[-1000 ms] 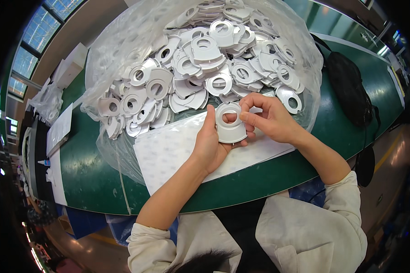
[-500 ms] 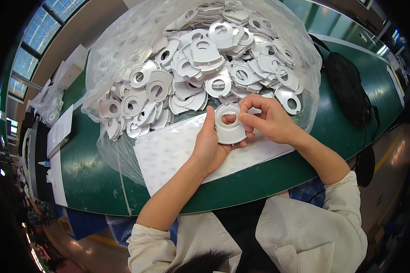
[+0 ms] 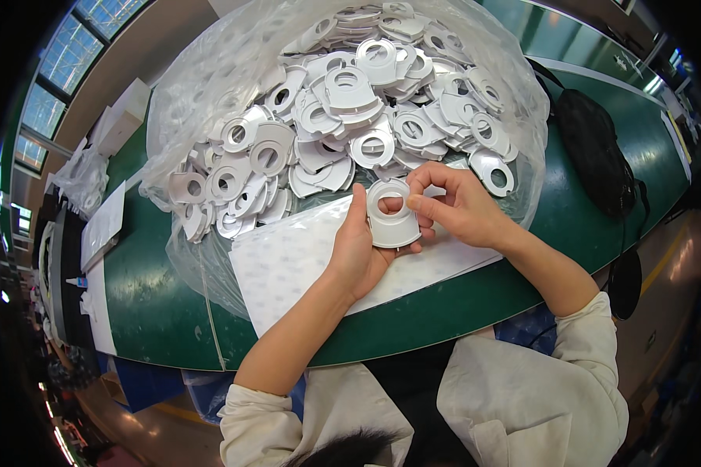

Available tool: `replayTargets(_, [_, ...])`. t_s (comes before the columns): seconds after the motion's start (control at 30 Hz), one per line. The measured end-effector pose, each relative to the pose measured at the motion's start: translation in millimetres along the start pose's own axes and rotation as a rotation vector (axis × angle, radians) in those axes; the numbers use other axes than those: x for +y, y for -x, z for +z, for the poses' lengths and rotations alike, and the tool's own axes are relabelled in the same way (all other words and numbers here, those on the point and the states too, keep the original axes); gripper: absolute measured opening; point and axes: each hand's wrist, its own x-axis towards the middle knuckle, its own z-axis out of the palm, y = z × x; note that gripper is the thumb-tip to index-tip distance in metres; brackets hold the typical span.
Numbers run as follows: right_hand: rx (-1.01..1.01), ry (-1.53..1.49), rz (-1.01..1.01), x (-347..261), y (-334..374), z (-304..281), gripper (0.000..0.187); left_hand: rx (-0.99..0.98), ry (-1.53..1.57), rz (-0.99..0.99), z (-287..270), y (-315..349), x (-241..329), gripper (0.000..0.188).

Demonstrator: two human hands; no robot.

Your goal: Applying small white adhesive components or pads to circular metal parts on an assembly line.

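A white plastic part (image 3: 395,230) with a round hole and a straight lower edge is held up above a white sheet (image 3: 288,268). My left hand (image 3: 359,253) grips it from the left and beneath, thumb along its side. At the upper right rim of the same part, my right hand (image 3: 458,204) pinches with thumb and index finger; whether something small lies between those fingertips is hidden. Just beyond both hands, a heap of similar white parts (image 3: 350,92) lies on a clear plastic bag (image 3: 202,101).
The green table (image 3: 160,303) curves around my front. A black bag (image 3: 594,152) lies at the right. White boxes (image 3: 125,117) and a crumpled clear bag (image 3: 83,180) are at the far left, near a stack of white sheets (image 3: 103,222).
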Motion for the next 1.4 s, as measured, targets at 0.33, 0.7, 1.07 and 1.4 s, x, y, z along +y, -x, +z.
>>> replayTargets(0.33, [-0.009, -0.009, 0.001, 0.9, -0.7, -0.3, 0.009, -0.006, -0.013, -0.002, -0.7, -0.1, -0.2, 0.064])
replayTargets(0.7, [-0.002, -0.005, 0.005, 0.6, -0.8, 0.3, 0.009, 0.029, -0.017, 0.0, 3.5, 1.5, 1.8, 0.064])
replayTargets(1.07, [-0.009, -0.016, 0.003, -0.2, 0.6, 1.0, 0.008, 0.032, 0.004, 0.008, 4.3, 2.0, 1.7, 0.062])
replayTargets(1.4, [-0.001, -0.018, 0.012, -0.4, 0.5, 2.3, 0.008, -0.059, 0.047, 0.044, 6.4, 5.6, 4.7, 0.052])
